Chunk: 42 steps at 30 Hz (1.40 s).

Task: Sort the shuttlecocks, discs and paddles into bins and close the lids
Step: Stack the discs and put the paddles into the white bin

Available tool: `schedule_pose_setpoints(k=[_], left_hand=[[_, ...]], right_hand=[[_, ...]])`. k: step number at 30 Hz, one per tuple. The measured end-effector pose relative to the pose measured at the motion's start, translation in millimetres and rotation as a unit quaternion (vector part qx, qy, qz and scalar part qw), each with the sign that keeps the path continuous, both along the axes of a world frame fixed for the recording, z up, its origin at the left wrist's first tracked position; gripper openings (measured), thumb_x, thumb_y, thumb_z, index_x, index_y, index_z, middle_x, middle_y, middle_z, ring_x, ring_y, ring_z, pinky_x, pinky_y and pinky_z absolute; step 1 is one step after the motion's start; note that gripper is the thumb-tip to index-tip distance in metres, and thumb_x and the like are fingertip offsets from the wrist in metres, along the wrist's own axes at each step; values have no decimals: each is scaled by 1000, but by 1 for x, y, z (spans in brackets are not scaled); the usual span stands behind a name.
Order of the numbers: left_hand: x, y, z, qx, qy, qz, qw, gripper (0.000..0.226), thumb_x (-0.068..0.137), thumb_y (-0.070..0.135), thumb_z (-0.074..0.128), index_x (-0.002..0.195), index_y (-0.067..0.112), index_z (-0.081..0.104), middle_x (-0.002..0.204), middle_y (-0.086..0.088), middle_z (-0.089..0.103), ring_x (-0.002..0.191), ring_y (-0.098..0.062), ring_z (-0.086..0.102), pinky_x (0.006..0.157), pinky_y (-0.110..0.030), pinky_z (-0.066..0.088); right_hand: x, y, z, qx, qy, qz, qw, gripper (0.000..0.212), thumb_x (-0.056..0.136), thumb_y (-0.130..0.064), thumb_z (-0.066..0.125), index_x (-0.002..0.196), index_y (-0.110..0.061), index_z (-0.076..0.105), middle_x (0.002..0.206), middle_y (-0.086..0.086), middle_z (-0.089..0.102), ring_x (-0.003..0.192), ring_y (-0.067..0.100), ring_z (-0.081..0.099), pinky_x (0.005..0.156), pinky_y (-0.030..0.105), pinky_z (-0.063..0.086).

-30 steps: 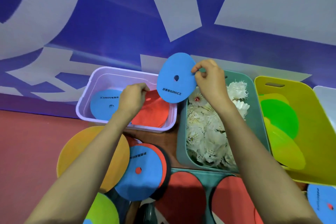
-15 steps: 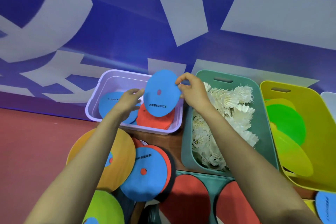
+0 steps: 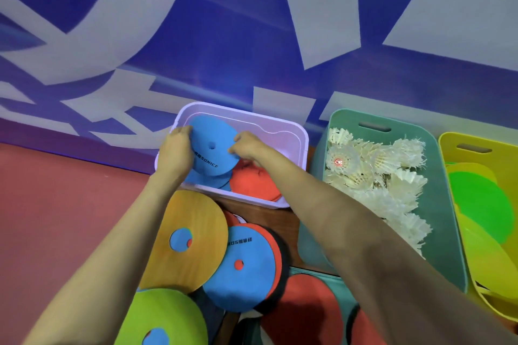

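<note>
Shuttlecocks [image 3: 389,199] in teal bin [image 3: 444,213] beside lilac bin [image 3: 238,110]

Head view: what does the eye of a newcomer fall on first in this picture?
The left hand and right hand hold a blue disc by its edges at the mouth of the lilac bin, at centre. To its right, the teal bin is heaped with white shuttlecocks; loose coloured discs lie in front.

A brown table [image 3: 290,228] holds lilac bin [image 3: 244,199], teal bin [image 3: 310,246], yellow bin [image 3: 448,144], loose discs [image 3: 241,269].
</note>
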State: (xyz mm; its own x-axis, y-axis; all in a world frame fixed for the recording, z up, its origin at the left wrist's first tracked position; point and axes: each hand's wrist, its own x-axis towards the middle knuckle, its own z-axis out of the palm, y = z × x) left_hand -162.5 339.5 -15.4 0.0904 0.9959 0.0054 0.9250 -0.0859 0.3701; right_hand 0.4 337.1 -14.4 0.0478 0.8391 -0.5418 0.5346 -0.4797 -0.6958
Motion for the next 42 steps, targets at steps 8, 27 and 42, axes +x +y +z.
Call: schedule_pose_setpoints(k=[8, 27, 42], left_hand=[[-2, -10, -14, -64, 9, -35, 997, 43, 88, 0, 53, 131, 3, 52, 147, -17, 34, 129, -32, 43, 104, -38, 35], [-101, -270, -21, -22, -52, 57, 997, 40, 73, -4, 65, 112, 7, 64, 117, -17, 59, 107, -39, 52, 93, -44, 41], [-97, -311, -27, 59, -81, 64, 993, 49, 70, -11, 47, 114, 3, 62, 119, -18, 56, 105, -36, 44, 91, -42, 41]], right_hand=[[-16, -8, -16, -53, -75, 93, 991, 29, 90, -11, 57, 115, 4, 60, 104, 14, 58, 95, 23, 54, 78, 29, 45], [-69, -256, -8, 140, -46, 161, 976, 28, 86, -19, 65, 110, -5, 58, 103, 14, 64, 82, 22, 56, 83, 33, 47], [-79, -273, -9, 133, -135, 147, 971, 15, 87, -9, 59, 102, -10, 60, 104, 13, 66, 98, 32, 59, 82, 36, 47]])
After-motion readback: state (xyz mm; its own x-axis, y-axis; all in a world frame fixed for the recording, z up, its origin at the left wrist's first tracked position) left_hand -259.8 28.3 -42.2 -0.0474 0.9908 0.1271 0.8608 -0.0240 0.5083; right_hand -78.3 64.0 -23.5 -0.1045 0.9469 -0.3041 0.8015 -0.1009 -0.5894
